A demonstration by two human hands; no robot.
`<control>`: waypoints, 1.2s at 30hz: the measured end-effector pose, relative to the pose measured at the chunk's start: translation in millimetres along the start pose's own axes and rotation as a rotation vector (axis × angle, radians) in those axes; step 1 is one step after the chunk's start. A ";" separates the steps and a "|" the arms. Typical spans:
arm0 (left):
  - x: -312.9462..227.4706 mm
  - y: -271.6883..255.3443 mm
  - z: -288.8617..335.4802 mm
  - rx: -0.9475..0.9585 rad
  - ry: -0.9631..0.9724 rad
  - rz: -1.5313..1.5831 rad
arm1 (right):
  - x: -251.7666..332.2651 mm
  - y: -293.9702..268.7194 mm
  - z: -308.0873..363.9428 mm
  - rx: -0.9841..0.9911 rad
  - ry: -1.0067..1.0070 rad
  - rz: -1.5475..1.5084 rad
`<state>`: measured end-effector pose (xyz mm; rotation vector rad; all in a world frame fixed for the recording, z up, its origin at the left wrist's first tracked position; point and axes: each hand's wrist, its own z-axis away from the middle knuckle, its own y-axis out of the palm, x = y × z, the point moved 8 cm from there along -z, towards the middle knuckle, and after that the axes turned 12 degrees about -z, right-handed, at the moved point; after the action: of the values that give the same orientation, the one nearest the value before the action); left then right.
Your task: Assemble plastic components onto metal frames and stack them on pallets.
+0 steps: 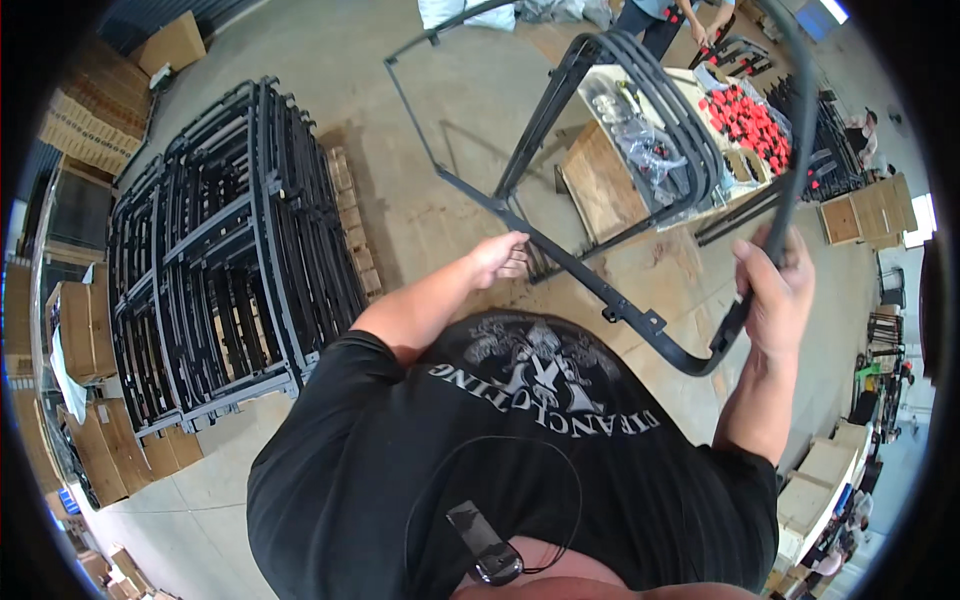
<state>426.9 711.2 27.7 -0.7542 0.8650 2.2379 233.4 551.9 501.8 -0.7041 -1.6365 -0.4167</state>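
Note:
A large black tubular metal frame (578, 267) with rounded corners and small brackets is held up in front of me, tilted. My right hand (778, 295) is wrapped round its side bar, just above the lower right corner. My left hand (500, 260) is closed, fingers curled, beside the lower bar on the left. Its knuckles and thumb meet the bar's edge, but whether it grips the bar or a small thing inside is hidden. Past the held frame, several similar black frames (560, 85) hang or lean together by a wooden worktable.
To the left, a tall stack of black frames (215, 255) rests by a wooden pallet (352, 215). The worktable (600, 185) carries red parts (748, 128) and plastic bags (650, 150). Another person's hands (708, 32) work beyond it. Cardboard boxes (110, 440) line the left side.

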 end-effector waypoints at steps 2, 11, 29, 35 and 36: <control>6.6 -29.5 47.1 -0.052 -0.053 -0.022 | -34.3 26.6 -8.5 -0.007 0.092 0.062; 62.6 -215.8 181.4 -0.375 0.087 0.030 | -167.7 114.1 -106.9 0.166 0.268 0.553; -8.5 -244.1 144.4 -0.671 0.240 -0.080 | -242.9 124.5 -266.0 0.341 0.382 0.749; -18.6 -233.0 120.8 -0.789 0.189 -0.103 | -281.5 108.1 -325.9 0.346 0.364 0.673; -14.8 -230.8 116.6 -0.786 0.210 -0.092 | -282.6 106.8 -331.1 0.354 0.367 0.671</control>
<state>567.2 928.9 23.2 -1.3591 -0.0135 2.4291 572.7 364.0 277.1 -0.8006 -1.0101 0.2180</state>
